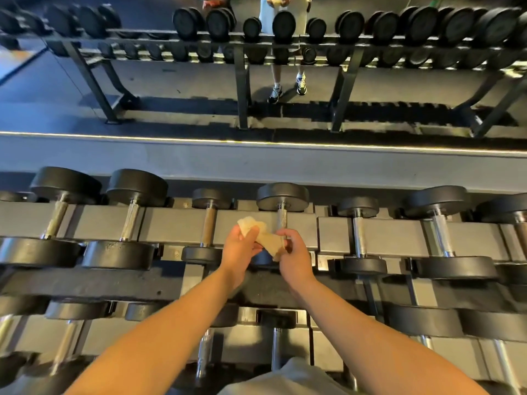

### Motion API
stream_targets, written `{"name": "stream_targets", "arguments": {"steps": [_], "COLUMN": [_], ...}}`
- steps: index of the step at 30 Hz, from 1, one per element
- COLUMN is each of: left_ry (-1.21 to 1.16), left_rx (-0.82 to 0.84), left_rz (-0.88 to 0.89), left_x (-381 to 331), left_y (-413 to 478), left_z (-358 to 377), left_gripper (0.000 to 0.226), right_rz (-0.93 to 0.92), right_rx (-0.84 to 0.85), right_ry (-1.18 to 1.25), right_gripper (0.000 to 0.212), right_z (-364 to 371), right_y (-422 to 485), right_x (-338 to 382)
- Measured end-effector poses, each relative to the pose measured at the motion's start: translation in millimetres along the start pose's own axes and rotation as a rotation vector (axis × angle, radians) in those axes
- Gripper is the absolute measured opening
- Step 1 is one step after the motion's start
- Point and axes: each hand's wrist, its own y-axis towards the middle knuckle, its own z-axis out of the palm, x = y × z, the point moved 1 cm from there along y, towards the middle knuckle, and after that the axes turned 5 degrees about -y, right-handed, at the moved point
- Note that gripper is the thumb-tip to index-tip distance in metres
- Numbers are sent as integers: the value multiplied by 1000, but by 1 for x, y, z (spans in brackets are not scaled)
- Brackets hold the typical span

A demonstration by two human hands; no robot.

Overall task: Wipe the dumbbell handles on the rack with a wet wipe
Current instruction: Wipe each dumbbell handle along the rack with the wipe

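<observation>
Pale, creamy fabric is the only soft thing in the head view: the wet wipe (266,236) hangs bunched and half twisted between two hands, just above the top tier of the rack (176,223). The left hand (239,248) pinches its upper end between thumb and fingertips. The right hand (296,253) has its fingers curled round the lower end. The wipe is stretched from one hand to the other, so both are clamped on it and it touches no metal. I judge it is being refolded or turned to a fresh face between handles.

The nearest knurled steel dumbbell handle (282,219) lies just behind the wipe and beside the right fingertips, which makes it the likely next one to be wiped. A shorter, brownish handle (209,223) sits just to the left.

The rack serves as the holder. Each dumbbell on the top tier rests with its black heads in grey saddles front and back, leaving the handle bare across the middle and open to a wiping grip from above. The lower tier (275,349) carries more dumbbells the same way, partly hidden under the forearms. Heavier pairs stand at the outer left and right and lighter ones near the middle.
</observation>
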Motion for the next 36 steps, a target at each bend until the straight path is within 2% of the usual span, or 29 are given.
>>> {"name": "stream_targets", "arguments": {"steps": [5,9,12,16,19,20,23,24,27,28,30,33,36], "left_ry": [-24,-138,-200,-187,-112,-108,-133,-101,107,203,397,675,591], "left_rx": [32,-34,-58,-96,-68,-65,-45,-8,206,275,284,178,69], "left_rz": [-81,-185,-215,-158,-101,-103,-153,-132,14,53,87,131,86], "left_x": [0,8,12,12,17,18,21,19,12,11,12,15,19], "left_y": [6,9,10,17,26,26,28,28,29,31,39,58,77], "left_z": [-6,-6,-5,-4,-1,1,9,12,21,24,26,23,19], "left_gripper": [21,23,23,16,11,19,73,75,27,18,14,11,19], "right_rz": [-25,10,8,-36,-15,-7,13,18,31,32,13,-29,30], "right_rx": [-31,-28,-19,-54,-142,-182,-249,-250,-231,-226,-217,-239,-297], "right_ry": [38,71,55,16,26,33,73,99,158,162,127,35,-48], "right_gripper": [38,27,27,31,26,25,23,21,17,18,20,22,23], "right_z": [2,7,9,7,8,8,7,7,7,7,5,1,-1], "right_y": [3,4,5,10,18,21,27,28,36,39,45,57,71], "right_x": [5,3,2,-3,-12,-14,-17,-16,-15,-16,-18,-22,-27]}}
